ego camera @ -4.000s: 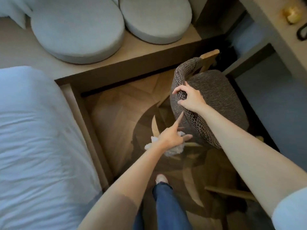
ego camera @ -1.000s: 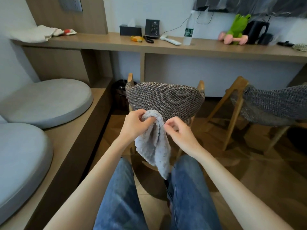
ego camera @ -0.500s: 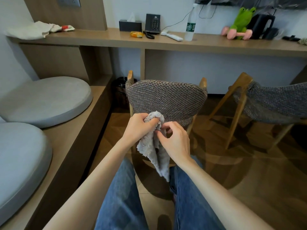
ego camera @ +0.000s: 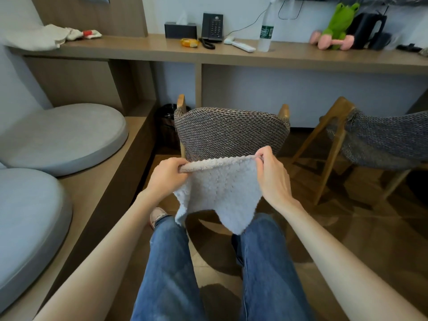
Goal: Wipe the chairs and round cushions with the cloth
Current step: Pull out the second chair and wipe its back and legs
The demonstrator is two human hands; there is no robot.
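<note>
**Cloth stretched between both hands, behind the near chair**

The left hand (ego camera: 166, 176) and the right hand (ego camera: 271, 179) each pinch a top corner of the pale, fluffy knitted cloth (ego camera: 220, 188). They hold it spread flat, and its lower edge hangs over the knees of the blue jeans (ego camera: 266, 262).

Just beyond the cloth stands the brown-grey woven chair with pale wooden posts (ego camera: 231, 133), its backrest towards the camera. A second woven chair (ego camera: 379, 140) stands to the right.

On the left, two round grey cushions lie on a low wooden platform (ego camera: 104, 188), one farther away (ego camera: 67, 135) and one nearer (ego camera: 25, 218).

The long wooden desk (ego camera: 231, 54) along the far wall carries:
- a black tissue box (ego camera: 180, 30)
- a black keypad telephone (ego camera: 212, 25)
- a white remote (ego camera: 240, 45)
- a clear plastic bottle (ego camera: 265, 28) (its green label is too small to read)
- a green frog plush (ego camera: 338, 24)
</note>
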